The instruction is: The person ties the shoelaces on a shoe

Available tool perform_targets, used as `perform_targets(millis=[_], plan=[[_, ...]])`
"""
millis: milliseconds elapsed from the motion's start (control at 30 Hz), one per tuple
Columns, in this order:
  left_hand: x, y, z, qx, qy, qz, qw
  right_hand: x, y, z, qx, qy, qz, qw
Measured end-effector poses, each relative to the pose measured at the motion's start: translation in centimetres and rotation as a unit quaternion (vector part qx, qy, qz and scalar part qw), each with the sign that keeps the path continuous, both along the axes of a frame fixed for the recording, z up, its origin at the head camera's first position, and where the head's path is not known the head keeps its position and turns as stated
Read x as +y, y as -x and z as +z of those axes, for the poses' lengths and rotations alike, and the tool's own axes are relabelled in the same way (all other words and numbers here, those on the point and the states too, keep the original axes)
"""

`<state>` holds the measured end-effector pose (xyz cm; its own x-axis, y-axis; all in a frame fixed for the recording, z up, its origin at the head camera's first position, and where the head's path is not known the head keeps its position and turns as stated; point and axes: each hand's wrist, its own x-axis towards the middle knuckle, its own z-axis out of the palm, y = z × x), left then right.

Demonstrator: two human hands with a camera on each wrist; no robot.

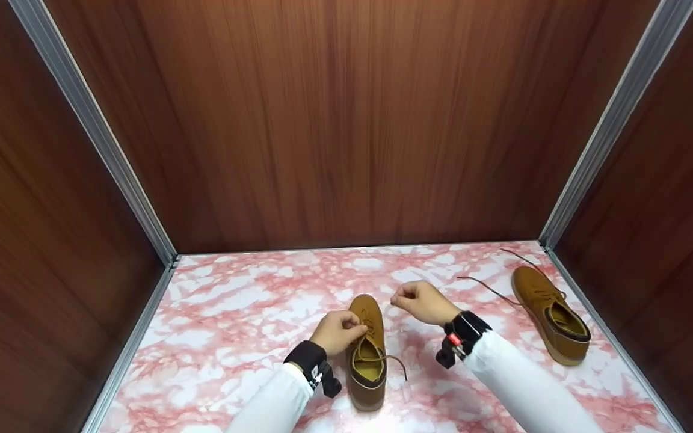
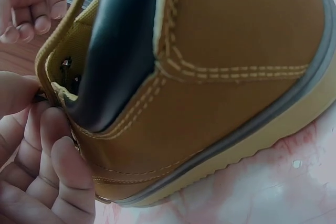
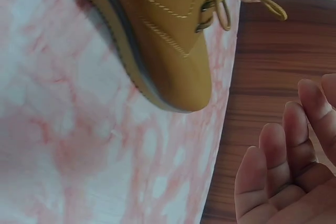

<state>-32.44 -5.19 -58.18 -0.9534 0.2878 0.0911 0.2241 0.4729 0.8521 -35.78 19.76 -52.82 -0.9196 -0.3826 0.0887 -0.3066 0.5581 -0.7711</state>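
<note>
Shoe, tan-brown, single, laced: stands on its sole towards the near edge of the desk, a little right of midway between the left and right edges, toe to the far edge. Near edge of the desk cut off in the head view. Toe out of the left wrist view; heel and opening out of the right wrist view. Left hand covers part of the lacing and pinches the lace at the top eyelets; the exact grip between thumb and fingers is partly hidden. Right hand, held apart beyond the shoe's right side: fingers loosely bent, nothing seen in them; partly cut off in both wrist views. Appearance: smooth upper, pale double stitching, dark padded collar, yellowish lining, grey band above a cream ridged sole, dark-rimmed eyelets; brown cord lace, one loop hanging at the eyelets, one length trailing over the right side. Second shoe, matching, near the right edge towards the far right corner, lace ends spread loose; its finer details too small to read.
</note>
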Motion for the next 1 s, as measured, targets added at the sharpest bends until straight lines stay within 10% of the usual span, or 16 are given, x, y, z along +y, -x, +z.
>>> perform_targets(millis=[667,1000], plan=[[-0.4,-0.1,-0.2,-0.015,-0.021,-0.006,0.9997,-2.0,-4.1,-3.4,-0.008,-0.006,0.191,0.982],[-0.6,-0.1,-0.3,-0.005,-0.022,-0.009,0.9997,-3.8,-5.0,-3.9,0.021,-0.052,0.187,0.981]])
